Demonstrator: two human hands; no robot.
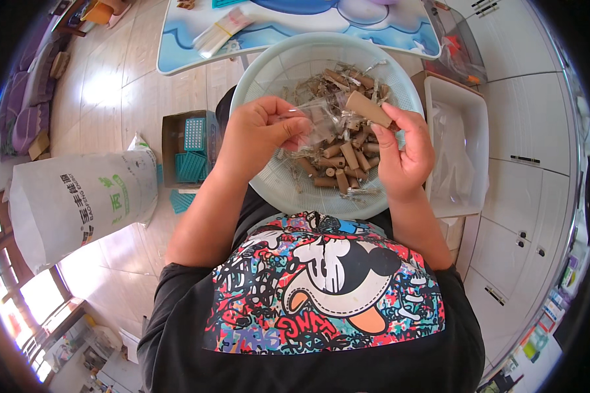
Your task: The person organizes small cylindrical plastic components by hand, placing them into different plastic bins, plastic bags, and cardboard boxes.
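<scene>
My right hand (405, 152) pinches a short brown cylinder (367, 109), like a cardboard tube, between thumb and fingers. Closed on a small clear plastic bag (319, 120), my left hand (269, 133) is just left of that cylinder. Both hands are above a pale green plastic colander basin (259, 82), which rests at my lap. Inside it lies a heap of similar brown cylinders (349, 156), many tangled with thin, shiny strands or wrappers. Part of the heap is hidden behind my hands.
Beyond the basin stands a blue patterned table (262, 40) with a bundle of clear bags (219, 33). To the left are a cardboard box (170, 124) of teal trays (191, 167) and a white sack (88, 196). A white bin (469, 150) stands right, beside white cabinets (531, 118).
</scene>
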